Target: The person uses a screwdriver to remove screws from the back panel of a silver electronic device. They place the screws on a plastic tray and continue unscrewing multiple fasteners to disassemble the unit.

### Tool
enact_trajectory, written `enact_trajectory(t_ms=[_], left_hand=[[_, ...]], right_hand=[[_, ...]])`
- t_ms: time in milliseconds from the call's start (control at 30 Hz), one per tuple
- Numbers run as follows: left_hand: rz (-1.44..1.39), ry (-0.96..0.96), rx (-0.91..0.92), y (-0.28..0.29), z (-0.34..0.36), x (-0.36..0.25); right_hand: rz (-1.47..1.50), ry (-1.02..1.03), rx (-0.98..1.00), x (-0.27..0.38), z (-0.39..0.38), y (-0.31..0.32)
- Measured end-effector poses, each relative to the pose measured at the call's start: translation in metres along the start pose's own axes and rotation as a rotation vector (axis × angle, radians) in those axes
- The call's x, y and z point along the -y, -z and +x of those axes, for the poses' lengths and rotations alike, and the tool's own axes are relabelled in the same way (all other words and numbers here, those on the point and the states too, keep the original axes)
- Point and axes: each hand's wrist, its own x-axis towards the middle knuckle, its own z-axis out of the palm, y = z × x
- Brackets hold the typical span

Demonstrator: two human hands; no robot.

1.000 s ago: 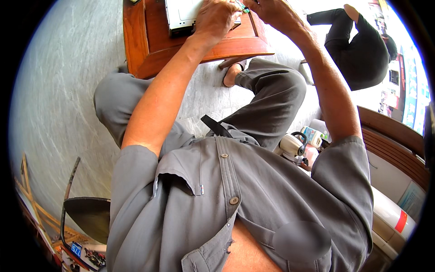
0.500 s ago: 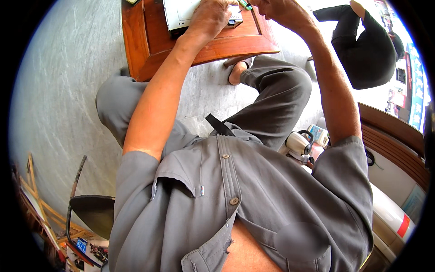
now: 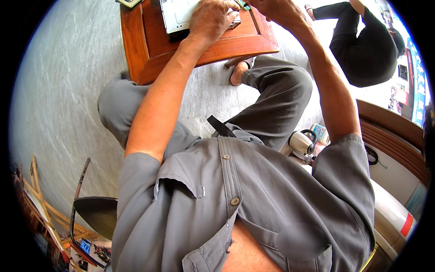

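Note:
A flat, silver-white metal box (image 3: 177,17) with a dark lower side lies on a reddish-brown wooden table (image 3: 136,34) at the top of the view. My left hand (image 3: 210,20) rests over its right end, fingers curled and pinched together near the edge. Just right of it, my right hand (image 3: 278,12) is closed, its fingers partly cut off by the frame's top. Between the two hands shows a small green piece (image 3: 245,5), perhaps part of a slim tool; which hand grips it is hard to tell.
A crouching person in black (image 3: 364,50) is at the upper right. By my right side stand a kettle (image 3: 301,142) and a white cylinder-like object (image 3: 392,206). At lower left are a dark chair-like object (image 3: 96,215) and wooden slats (image 3: 38,195). A pale flat object (image 3: 130,3) sits on the table's far left corner.
My left hand has shifted slightly at the box's end, its fingers a little more bent. The right hand stays close beside it. The whole view has moved a little.

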Motion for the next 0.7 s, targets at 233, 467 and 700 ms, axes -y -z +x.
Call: enact_trajectory(t_ms=[233, 467, 700], left_hand=[[0.051, 0.057, -0.021, -0.001, 0.001, -0.01], [0.128, 0.033, -0.012, -0.001, 0.002, -0.012], [0.074, 0.024, -0.035, -0.002, 0.001, -0.01]], right_hand=[[0.018, 0.011, -0.034, 0.011, -0.003, 0.001], [0.041, -0.028, 0.107, 0.019, -0.002, 0.021], [-0.131, 0.203, 0.073, 0.001, 0.006, 0.014]])
